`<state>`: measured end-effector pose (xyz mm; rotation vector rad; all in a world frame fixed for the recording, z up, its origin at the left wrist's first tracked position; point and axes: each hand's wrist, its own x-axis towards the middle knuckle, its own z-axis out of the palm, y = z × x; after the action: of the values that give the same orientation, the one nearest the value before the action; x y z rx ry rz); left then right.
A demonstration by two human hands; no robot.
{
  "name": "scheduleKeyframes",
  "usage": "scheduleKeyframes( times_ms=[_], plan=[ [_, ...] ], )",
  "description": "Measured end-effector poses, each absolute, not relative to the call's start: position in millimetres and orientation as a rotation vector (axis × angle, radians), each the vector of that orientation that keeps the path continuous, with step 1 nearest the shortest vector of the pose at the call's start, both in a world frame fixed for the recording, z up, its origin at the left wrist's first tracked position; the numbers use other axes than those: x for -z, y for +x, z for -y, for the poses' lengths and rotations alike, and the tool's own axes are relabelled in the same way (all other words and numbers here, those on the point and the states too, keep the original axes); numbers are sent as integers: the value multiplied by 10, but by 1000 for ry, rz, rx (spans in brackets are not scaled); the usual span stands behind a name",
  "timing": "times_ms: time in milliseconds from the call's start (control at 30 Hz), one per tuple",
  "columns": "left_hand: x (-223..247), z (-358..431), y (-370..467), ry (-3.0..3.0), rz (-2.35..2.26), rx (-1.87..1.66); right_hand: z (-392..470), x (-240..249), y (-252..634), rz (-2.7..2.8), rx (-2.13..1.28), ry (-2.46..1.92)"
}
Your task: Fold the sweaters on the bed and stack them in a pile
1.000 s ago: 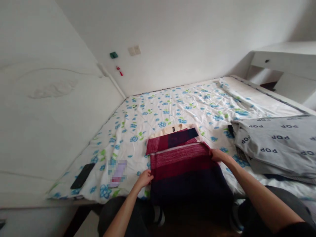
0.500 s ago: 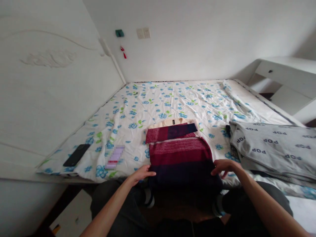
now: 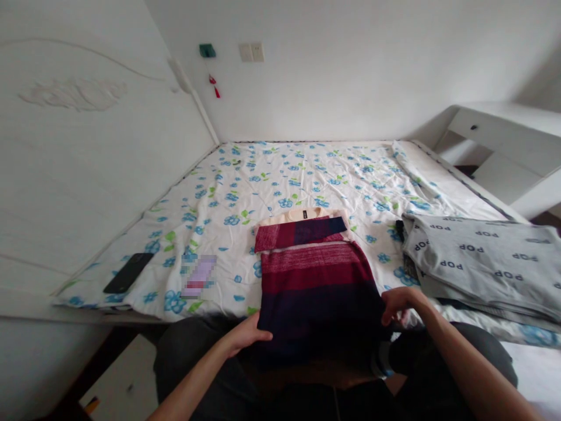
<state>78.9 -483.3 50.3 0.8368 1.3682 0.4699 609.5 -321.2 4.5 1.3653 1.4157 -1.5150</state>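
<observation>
A striped sweater (image 3: 318,272) in cream, maroon and navy lies on the bed in front of me, its collar pointing away. One sleeve is folded across the chest below the neckline. My left hand (image 3: 249,334) pinches the left edge of the navy lower part, thumb on top. On the opposite edge, my right hand (image 3: 397,304) grips the fabric with curled fingers. The dark hem hangs over the bed's front edge between my knees, and its lowest part is hard to make out.
Folded grey clothing printed "POP" (image 3: 477,257) is stacked at the right. To the left lie a black phone (image 3: 128,273) and a blurred purple item (image 3: 199,277). The floral sheet (image 3: 280,175) reaches the wall, and a white desk (image 3: 504,140) stands beyond the right side.
Both hands have shifted slightly down toward me at the sweater's lower edges, and its navy part is drawn lower over the bed edge. The camera view has moved a little.
</observation>
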Motion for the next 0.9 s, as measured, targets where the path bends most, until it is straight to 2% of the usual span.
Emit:
scheduleKeyframes(
  times_ms=[167, 233, 333, 500, 600, 733, 900],
  plan=[
    [-569, 4496, 271, 1010, -1534, -62, 3048, -26, 6254, -1433, 1567, 1479],
    [-681, 4210, 51, 1039, -1586, -151, 2885, -85, 6289, -1550, 1547, 1659],
    [-844, 3687, -200, 981, -1662, -484, 2546, -185, 6233, -1707, 1542, 1947],
    [-871, 2722, -391, 763, -1680, -941, 1808, -254, 5915, -1663, 2026, 2219],
    [-735, 2211, -350, 651, -1697, -976, 1330, -192, 5665, -1560, 2184, 2401],
    [-504, 1792, -192, 553, -1687, -881, 791, -2, 5331, -1490, 2065, 2693],
    [-376, 1555, -97, 497, -1644, -751, 384, 180, 5033, -1583, 2107, 2540]
  ],
)
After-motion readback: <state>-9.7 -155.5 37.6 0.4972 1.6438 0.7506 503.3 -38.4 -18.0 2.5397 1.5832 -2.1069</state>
